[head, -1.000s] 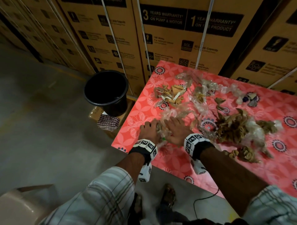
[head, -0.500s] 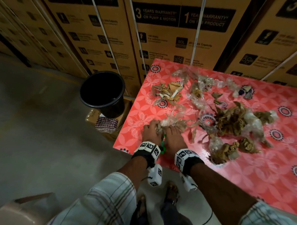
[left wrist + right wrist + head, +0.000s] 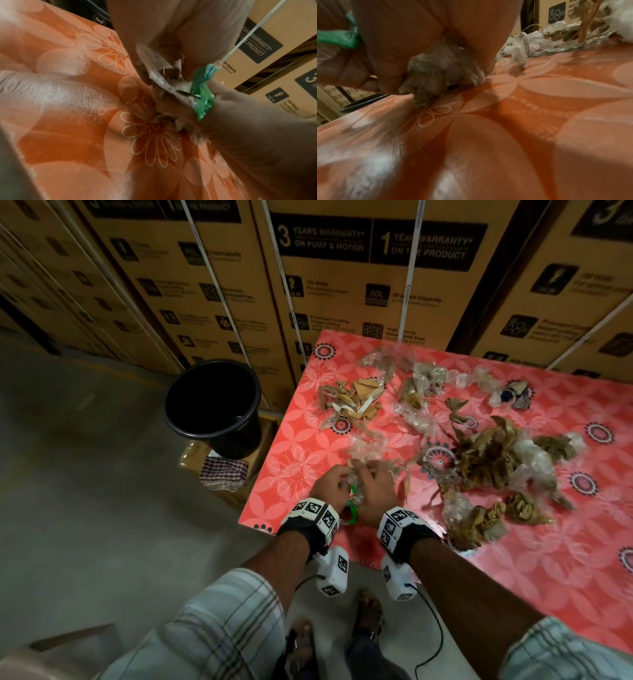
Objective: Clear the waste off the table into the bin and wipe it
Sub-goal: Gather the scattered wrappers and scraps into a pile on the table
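Both hands gathering waste at the table's near-left corner.

Left hand [image 3: 331,486] and right hand [image 3: 376,494] lie side by side, knuckles up, fingers curled round a wad of clear plastic and brown paper scraps [image 3: 356,489] with a green wrapper [image 3: 352,512] between them, on the red floral table [image 3: 513,559]. More waste [image 3: 493,457] is strewn beyond. The black bin [image 3: 214,405] stands left of the table.

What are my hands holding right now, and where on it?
Both hands, left hand and right hand, clutch one crumpled wad of plastic waste from opposite sides, a green wrapper caught in it.
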`<state>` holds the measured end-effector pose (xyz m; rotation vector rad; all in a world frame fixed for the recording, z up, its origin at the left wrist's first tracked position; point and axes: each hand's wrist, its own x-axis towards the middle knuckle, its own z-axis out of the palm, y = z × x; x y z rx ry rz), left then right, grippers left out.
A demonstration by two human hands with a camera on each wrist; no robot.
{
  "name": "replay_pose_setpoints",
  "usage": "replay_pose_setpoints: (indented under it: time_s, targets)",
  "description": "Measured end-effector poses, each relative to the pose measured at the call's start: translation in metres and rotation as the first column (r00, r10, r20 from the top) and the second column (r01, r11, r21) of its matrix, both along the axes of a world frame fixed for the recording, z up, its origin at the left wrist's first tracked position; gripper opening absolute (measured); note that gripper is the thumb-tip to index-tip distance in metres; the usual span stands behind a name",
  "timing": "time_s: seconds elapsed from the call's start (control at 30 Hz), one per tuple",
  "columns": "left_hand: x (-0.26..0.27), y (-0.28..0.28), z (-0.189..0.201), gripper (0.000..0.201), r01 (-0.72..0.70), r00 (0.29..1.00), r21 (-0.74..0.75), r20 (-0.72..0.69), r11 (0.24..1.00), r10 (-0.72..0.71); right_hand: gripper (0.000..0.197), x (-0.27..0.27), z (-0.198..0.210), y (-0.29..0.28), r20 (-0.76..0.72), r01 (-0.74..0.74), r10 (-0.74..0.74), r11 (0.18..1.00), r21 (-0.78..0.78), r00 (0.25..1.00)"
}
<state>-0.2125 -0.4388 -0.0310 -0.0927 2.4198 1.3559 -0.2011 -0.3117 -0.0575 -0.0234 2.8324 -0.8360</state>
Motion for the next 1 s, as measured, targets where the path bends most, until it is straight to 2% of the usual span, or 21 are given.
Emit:
replay_pose_setpoints:
  time_s: [0.13, 0.23, 0.3, 0.37, 0.43, 0.5, 0.57, 0.67, 0.73, 0.8, 0.87, 0.93, 1.0]
  targets:
    - [-0.011, -0.003, 0.003, 0.034, 0.099, 0.995, -0.032, 0.018, 0.995, -0.099, 0.059, -0.012, 0.004, 0.006, -0.055, -0.022, 0.02, 0.999, -0.04, 0.998]
    - [-0.02, -0.001, 0.011, 0.027, 0.129, 0.989, -0.14, -0.052, 0.982, -0.138, 0.044, -0.02, 0.011, 0.011, -0.012, -0.05, 0.049, 0.998, -0.05, 0.999]
    - [-0.023, 0.006, 0.015, 0.024, 0.113, 0.978, -0.207, -0.151, 0.972, -0.146, 0.035, -0.02, 0.015, 0.013, -0.038, -0.034, 0.029, 0.991, -0.129, 0.999]
    - [-0.023, 0.015, 0.021, 0.017, 0.017, 0.975, -0.234, -0.212, 0.972, -0.069, 0.031, -0.017, 0.02, 0.018, -0.028, 0.01, -0.017, 0.972, -0.236, 0.999]
    - [-0.026, 0.021, 0.025, 0.011, -0.132, 0.966, -0.223, -0.247, 0.966, 0.075, 0.039, -0.012, 0.025, 0.026, 0.03, 0.047, -0.039, 0.941, -0.334, 0.999]
    - [-0.035, 0.022, 0.024, 0.027, -0.14, 0.962, -0.182, -0.259, 0.973, 0.09, 0.07, -0.007, 0.025, 0.037, 0.096, 0.072, -0.037, 0.915, -0.397, 0.995]
    - [-0.044, 0.023, 0.02, 0.047, 0.021, 0.971, -0.145, -0.234, 0.989, -0.055, 0.089, -0.006, 0.021, 0.045, 0.119, 0.051, -0.006, 0.927, -0.372, 0.993]
    - [-0.054, 0.028, 0.013, 0.052, 0.261, 0.932, -0.187, -0.207, 0.947, -0.298, 0.084, -0.006, 0.018, 0.048, 0.121, 0.056, -0.009, 0.921, -0.386, 0.993]
    - [-0.057, 0.031, 0.011, 0.051, 0.295, 0.923, -0.236, -0.18, 0.926, -0.341, 0.084, -0.008, 0.017, 0.047, 0.094, 0.048, -0.02, 0.95, -0.308, 0.995]
    - [-0.061, 0.033, 0.004, 0.05, 0.314, 0.904, -0.349, -0.175, 0.883, -0.39, 0.084, -0.009, 0.016, 0.046, 0.022, 0.003, -0.002, 0.998, -0.055, 1.0]
    - [-0.062, 0.034, -0.004, 0.049, 0.292, 0.883, -0.501, -0.186, 0.815, -0.43, 0.087, -0.007, 0.019, 0.046, 0.02, -0.023, 0.02, 0.991, 0.133, 1.0]
    - [-0.059, 0.037, -0.004, 0.041, 0.183, 0.892, -0.579, -0.241, 0.795, -0.382, 0.082, -0.005, 0.018, 0.047, 0.032, -0.004, -0.002, 0.986, 0.166, 0.999]
    - [-0.06, 0.038, -0.006, 0.033, 0.145, 0.88, -0.616, -0.277, 0.774, -0.386, 0.071, -0.004, 0.02, 0.049, 0.05, 0.027, -0.034, 0.99, 0.138, 0.998]
